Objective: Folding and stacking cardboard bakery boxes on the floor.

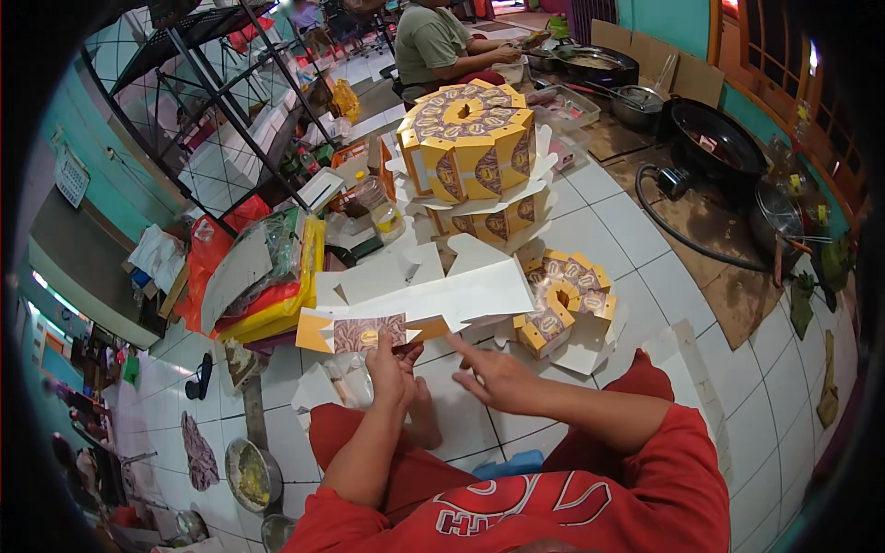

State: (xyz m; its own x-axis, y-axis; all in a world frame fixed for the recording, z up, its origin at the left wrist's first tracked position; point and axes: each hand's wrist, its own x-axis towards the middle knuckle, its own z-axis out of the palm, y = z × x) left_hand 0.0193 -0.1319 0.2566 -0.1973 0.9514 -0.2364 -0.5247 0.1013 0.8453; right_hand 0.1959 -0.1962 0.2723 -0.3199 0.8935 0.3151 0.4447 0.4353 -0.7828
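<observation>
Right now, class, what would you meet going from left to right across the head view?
Wall calendar → dark sandal → metal bowl with yellow contents → left hand → small ring of yellow-and-brown boxes → nearer black wok

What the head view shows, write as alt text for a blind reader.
The left hand holds a part-folded yellow-and-brown carton, the right hand near its right end. Beyond stand a round stack of cartons and a smaller ring; farther off, a person sits near black pans.
</observation>
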